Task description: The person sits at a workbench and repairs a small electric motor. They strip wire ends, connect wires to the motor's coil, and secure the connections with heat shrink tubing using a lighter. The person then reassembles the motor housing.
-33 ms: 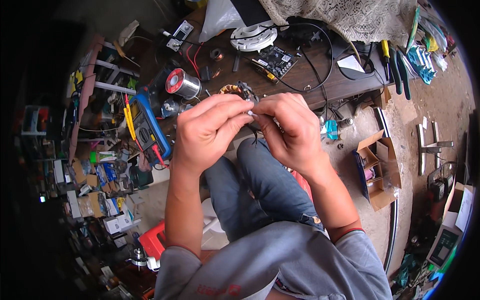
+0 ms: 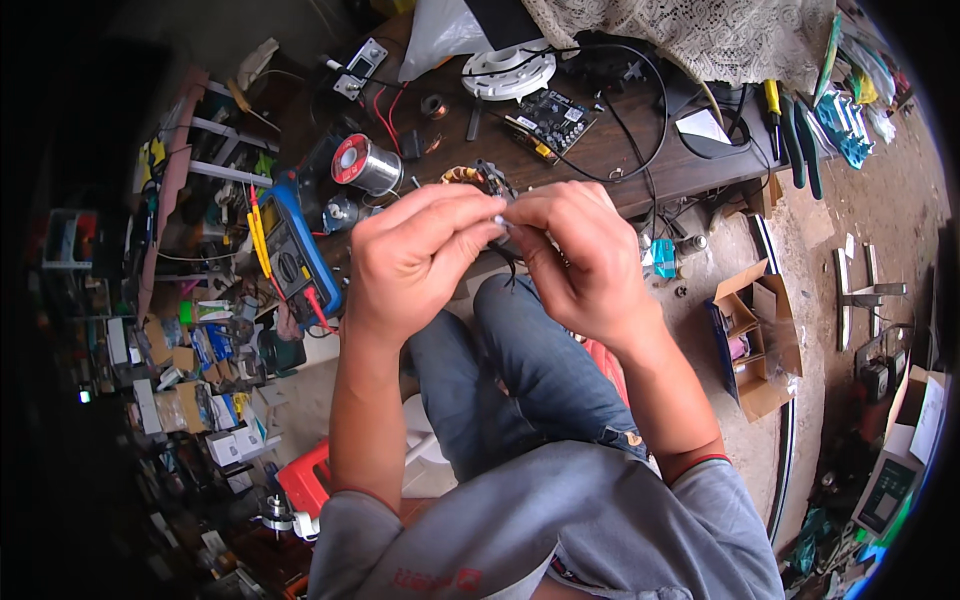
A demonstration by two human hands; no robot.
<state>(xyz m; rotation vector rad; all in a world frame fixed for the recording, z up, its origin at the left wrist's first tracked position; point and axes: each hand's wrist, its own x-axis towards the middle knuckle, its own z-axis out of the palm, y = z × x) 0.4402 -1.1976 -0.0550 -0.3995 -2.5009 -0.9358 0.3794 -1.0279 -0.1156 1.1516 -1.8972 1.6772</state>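
Observation:
My left hand [image 2: 425, 255] and my right hand [image 2: 575, 255] meet over my lap at the bench edge, fingers curled and thumbs pinched on a small whitish piece [image 2: 499, 221], mostly hidden. Just beyond my fingertips is a part with copper-coloured windings and a dark body [image 2: 462, 175], partly covered by my hands; dark wires [image 2: 510, 267] dangle below. A solder spool [image 2: 380, 170] lies up-left of my left hand, and a blue multimeter [image 2: 295, 255] with yellow and red probes is farther left. A circuit board [image 2: 550, 125] lies beyond my right hand.
The dark wooden bench [image 2: 680, 160] holds a white round housing [image 2: 505, 75], looping cables, lace cloth [image 2: 690, 35] and long green-handled tools [image 2: 805, 150]. An open cardboard box [image 2: 755, 340] stands on the floor at right. Cluttered parts fill the left side; a red object [image 2: 305, 475] is low left.
Both hands have shifted very slightly upward, still pinched together at the small piece. Nothing else has visibly changed.

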